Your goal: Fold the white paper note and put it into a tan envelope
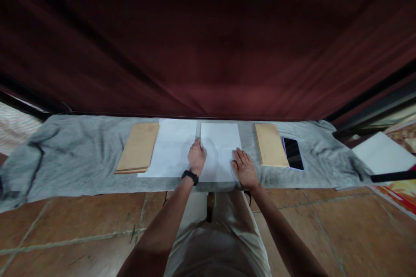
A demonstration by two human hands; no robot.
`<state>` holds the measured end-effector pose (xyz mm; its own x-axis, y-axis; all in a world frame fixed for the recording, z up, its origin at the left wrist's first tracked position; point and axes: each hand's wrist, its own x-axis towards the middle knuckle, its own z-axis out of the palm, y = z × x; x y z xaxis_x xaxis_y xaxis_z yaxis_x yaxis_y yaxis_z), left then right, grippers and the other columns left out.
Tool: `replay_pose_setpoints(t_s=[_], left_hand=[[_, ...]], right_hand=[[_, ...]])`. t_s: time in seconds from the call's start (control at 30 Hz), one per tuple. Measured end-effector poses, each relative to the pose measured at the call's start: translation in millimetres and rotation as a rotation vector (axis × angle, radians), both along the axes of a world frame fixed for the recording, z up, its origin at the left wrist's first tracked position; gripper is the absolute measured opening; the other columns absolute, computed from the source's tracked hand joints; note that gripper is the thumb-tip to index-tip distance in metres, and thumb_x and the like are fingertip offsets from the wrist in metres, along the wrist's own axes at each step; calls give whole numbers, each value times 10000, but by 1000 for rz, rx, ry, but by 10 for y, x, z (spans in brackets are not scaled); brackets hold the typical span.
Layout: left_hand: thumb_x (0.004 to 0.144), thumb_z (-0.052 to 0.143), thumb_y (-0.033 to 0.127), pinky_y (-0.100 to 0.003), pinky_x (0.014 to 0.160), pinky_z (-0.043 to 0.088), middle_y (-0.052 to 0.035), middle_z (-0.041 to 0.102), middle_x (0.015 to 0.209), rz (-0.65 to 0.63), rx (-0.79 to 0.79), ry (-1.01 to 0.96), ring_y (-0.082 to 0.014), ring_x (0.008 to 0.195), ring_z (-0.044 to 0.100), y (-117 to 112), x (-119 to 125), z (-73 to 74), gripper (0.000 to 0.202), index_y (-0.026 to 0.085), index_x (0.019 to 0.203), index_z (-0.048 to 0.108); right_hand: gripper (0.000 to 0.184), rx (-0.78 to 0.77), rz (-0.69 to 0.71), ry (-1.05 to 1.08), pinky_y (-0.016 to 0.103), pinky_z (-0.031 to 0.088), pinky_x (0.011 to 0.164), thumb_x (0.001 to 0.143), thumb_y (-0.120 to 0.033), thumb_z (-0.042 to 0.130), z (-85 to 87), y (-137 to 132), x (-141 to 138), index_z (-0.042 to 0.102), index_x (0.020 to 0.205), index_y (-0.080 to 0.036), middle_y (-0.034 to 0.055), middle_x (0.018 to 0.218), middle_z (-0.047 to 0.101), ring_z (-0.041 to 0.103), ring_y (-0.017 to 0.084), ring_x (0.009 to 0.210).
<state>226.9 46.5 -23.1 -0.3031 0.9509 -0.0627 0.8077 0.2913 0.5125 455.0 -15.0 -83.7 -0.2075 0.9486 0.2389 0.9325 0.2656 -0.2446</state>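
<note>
White paper (219, 136) lies upright in front of me. My left hand (196, 156), with a black watch on its wrist, is closed at the left edge of this paper, its thumb side along the edge. My right hand (245, 168) rests flat on the lower right edge, fingers stretched out. A second area of white paper (173, 151) lies just left of my left hand. Farther left is a stack of brown envelopes (138, 147). To the right of my right hand lies another stack of brown envelopes (270, 145).
A phone (293, 153) with a dark screen touches the right envelopes. Grey cloth (81, 151) covers the long narrow table. Behind it hangs a dark red curtain (221, 60). A white sheet-like item (385, 153) and a black bar (393, 176) are at the far right.
</note>
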Motion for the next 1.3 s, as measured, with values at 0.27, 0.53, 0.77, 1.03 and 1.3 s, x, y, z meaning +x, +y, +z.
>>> replay_pose_setpoints(t_s=[0.27,0.53,0.77,1.03,1.3], left_hand=[[932,462,142,-425,977,503,-179,652,1217,-125,239,216,-296,1157,622,-75,56,-135,367,120,1272,599],[986,365,201,-502,1231,277,-143,369,1623,-532,312,301,-300,1530,268,-77,521,-376,547,106,1523,406],[980,343,174,-487,1251,255,-169,358,1621,-565,262,331,-275,1538,251,5,496,-531,582,64,1551,352],[1020,306,278,-496,1254,246,-180,346,1620,-460,298,306,-271,1542,235,-1,414,-582,580,46,1551,339],[1009,331,291,-544,1255,205,-225,338,1608,-344,247,333,-311,1530,267,-72,226,-499,596,8,1533,362]], right_hand=[[497,7,-23,34,500,322,1204,1057,-318,344,8,13,-75,477,1500,-137,139,1565,459,411,270,1459],[537,5,23,131,457,316,1217,1084,-346,248,147,506,-447,412,1537,-109,144,1608,388,315,229,1514],[504,20,65,74,457,256,1239,1090,-338,255,32,829,-590,493,1490,-144,114,1580,443,325,205,1508],[492,44,-8,-57,481,265,1211,1072,-340,350,10,843,-399,450,1527,-183,123,1615,380,350,273,1493],[514,11,-80,-76,508,261,1199,1070,-361,341,20,844,-154,438,1531,-157,140,1597,406,396,295,1460]])
